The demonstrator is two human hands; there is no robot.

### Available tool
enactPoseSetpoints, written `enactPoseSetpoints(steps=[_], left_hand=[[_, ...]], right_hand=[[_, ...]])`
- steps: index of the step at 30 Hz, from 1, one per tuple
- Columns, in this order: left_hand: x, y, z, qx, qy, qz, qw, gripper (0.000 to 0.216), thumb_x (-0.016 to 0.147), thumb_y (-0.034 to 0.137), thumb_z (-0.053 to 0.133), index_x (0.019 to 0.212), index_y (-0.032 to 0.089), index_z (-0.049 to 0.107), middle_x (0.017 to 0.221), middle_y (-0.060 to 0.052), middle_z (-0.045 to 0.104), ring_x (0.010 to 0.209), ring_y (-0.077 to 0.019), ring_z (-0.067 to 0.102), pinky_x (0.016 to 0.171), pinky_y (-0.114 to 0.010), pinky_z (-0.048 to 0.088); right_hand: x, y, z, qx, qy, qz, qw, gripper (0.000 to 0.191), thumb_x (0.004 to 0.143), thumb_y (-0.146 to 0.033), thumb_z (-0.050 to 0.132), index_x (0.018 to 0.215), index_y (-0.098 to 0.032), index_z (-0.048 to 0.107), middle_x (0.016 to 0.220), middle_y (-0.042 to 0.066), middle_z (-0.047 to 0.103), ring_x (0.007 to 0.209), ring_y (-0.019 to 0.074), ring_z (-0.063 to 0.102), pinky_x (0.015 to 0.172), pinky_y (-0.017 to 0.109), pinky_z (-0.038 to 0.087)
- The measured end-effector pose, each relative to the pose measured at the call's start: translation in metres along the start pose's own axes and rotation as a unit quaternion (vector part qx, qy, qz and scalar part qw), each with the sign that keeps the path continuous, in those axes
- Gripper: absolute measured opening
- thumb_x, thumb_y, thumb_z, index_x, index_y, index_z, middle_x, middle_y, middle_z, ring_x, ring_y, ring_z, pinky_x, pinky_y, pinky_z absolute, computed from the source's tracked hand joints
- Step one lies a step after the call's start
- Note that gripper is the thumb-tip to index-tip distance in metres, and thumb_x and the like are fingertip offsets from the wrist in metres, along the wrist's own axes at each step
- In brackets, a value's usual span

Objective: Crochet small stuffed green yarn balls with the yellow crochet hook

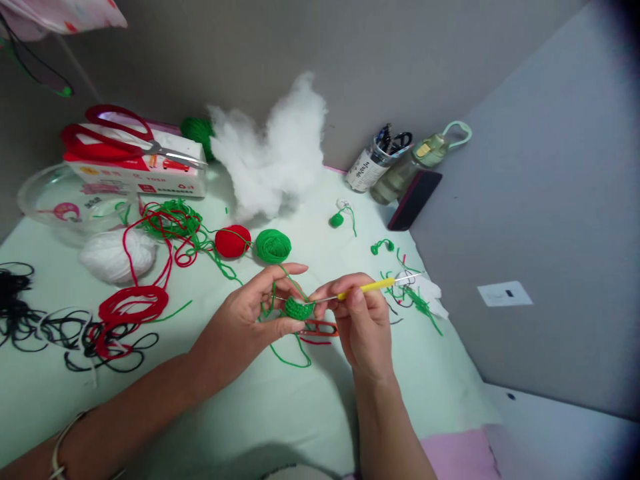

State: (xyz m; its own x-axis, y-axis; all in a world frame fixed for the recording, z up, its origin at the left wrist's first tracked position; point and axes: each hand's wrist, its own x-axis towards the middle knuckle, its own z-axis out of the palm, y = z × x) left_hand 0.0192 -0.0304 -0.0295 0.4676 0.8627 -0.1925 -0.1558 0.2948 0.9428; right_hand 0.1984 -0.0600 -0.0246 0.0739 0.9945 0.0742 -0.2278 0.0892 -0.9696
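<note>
Between the thumb and fingers of my left hand (263, 303) sits a small green crochet piece (299, 309), cup-shaped, with something white showing at its top. Green yarn runs over my left fingers toward a green yarn ball (273, 246) just beyond. My right hand (365, 317) is closed around a crochet hook with a yellow handle (367, 288). The hook's metal shaft points left and meets the edge of the green piece; its tip is hard to see. Beneath the hands lies an orange-handled tool (320, 327), partly hidden.
White stuffing (280, 153) stands at the back. Red scissors (150, 143) rest on a tissue box (140, 177) at left. Nearby are a red ball (233, 241), a white ball (117, 255) and tangled black yarn (37, 320). A pen cup (369, 168), bottle (405, 173) and phone (415, 200) stand right.
</note>
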Motion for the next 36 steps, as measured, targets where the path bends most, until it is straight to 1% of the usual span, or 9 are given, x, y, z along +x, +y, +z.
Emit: enactPoseSetpoints(steps=[3,7,14,19,25,29,33,34,36], left_hand=[[-0.001,0.000,0.000,0.002,-0.004,-0.001,1.000,0.053,0.081,0.016,0.077,0.129,0.029,0.062,0.097,0.001,0.068,0.102,-0.0202,0.065,0.098,-0.036,0.046],[-0.001,-0.002,0.000,0.002,-0.007,0.000,1.000,0.052,0.081,0.017,0.077,0.130,0.030,0.062,0.098,0.000,0.069,0.103,-0.0200,0.064,0.097,-0.035,0.047],[0.001,-0.001,-0.003,-0.040,0.004,-0.007,0.999,0.050,0.080,0.022,0.080,0.127,0.028,0.063,0.102,0.000,0.068,0.099,-0.0190,0.066,0.089,-0.032,0.050],[0.001,0.003,-0.001,-0.066,-0.024,-0.020,0.997,0.055,0.080,0.019,0.080,0.130,0.027,0.059,0.098,0.000,0.068,0.094,-0.0173,0.066,0.085,-0.030,0.051],[0.000,0.001,-0.001,-0.029,-0.016,-0.017,0.999,0.053,0.081,0.019,0.077,0.131,0.027,0.059,0.099,0.000,0.068,0.101,-0.0191,0.065,0.092,-0.033,0.049],[-0.002,0.002,-0.003,0.035,0.000,-0.015,0.999,0.052,0.081,0.019,0.077,0.129,0.030,0.061,0.099,0.002,0.067,0.102,-0.0188,0.064,0.097,-0.035,0.045],[-0.001,0.003,-0.004,0.085,0.004,-0.006,0.996,0.048,0.080,0.017,0.076,0.124,0.029,0.064,0.099,0.003,0.069,0.101,-0.0182,0.063,0.098,-0.034,0.043],[-0.001,0.003,-0.003,0.085,0.008,-0.004,0.996,0.047,0.080,0.017,0.076,0.124,0.029,0.064,0.098,0.003,0.069,0.101,-0.0179,0.063,0.098,-0.034,0.043],[0.000,0.002,-0.001,0.054,0.023,-0.009,0.998,0.048,0.080,0.020,0.078,0.124,0.028,0.064,0.096,0.003,0.068,0.098,-0.0168,0.063,0.094,-0.031,0.046]], right_hand=[[0.000,-0.005,-0.007,-0.040,-0.024,-0.004,0.999,0.026,0.098,-0.044,0.059,0.091,-0.021,0.066,0.088,0.006,0.078,0.069,0.0174,0.071,0.068,0.035,0.060],[-0.001,-0.007,-0.011,-0.050,-0.043,-0.012,0.998,0.025,0.099,-0.042,0.058,0.093,-0.020,0.067,0.091,0.007,0.079,0.073,0.0188,0.073,0.071,0.038,0.062],[-0.004,0.001,0.001,-0.047,0.020,-0.077,0.996,0.018,0.100,-0.034,0.057,0.095,-0.022,0.070,0.099,0.006,0.079,0.073,0.0154,0.071,0.070,0.033,0.060],[0.000,0.001,0.002,-0.001,0.017,-0.031,0.999,0.024,0.100,-0.043,0.057,0.089,-0.023,0.065,0.085,0.003,0.079,0.062,0.0140,0.067,0.062,0.030,0.057],[-0.001,-0.004,-0.005,-0.026,-0.012,-0.029,0.999,0.021,0.101,-0.036,0.056,0.092,-0.022,0.069,0.092,0.004,0.079,0.072,0.0149,0.072,0.071,0.032,0.060],[-0.004,-0.008,-0.009,-0.092,-0.027,-0.058,0.994,0.019,0.102,-0.031,0.055,0.096,-0.021,0.070,0.094,0.005,0.078,0.076,0.0160,0.073,0.072,0.033,0.062],[-0.005,-0.013,-0.012,-0.177,-0.063,-0.094,0.978,0.018,0.101,-0.021,0.054,0.100,-0.021,0.072,0.096,0.005,0.077,0.078,0.0158,0.074,0.073,0.033,0.063],[-0.006,-0.012,-0.012,-0.194,-0.069,-0.114,0.972,0.019,0.101,-0.019,0.054,0.101,-0.022,0.072,0.097,0.005,0.076,0.080,0.0164,0.074,0.073,0.033,0.063],[-0.007,-0.008,-0.009,-0.239,-0.068,-0.187,0.950,0.020,0.100,-0.016,0.054,0.105,-0.023,0.072,0.098,0.006,0.077,0.087,0.0187,0.075,0.075,0.034,0.063]])
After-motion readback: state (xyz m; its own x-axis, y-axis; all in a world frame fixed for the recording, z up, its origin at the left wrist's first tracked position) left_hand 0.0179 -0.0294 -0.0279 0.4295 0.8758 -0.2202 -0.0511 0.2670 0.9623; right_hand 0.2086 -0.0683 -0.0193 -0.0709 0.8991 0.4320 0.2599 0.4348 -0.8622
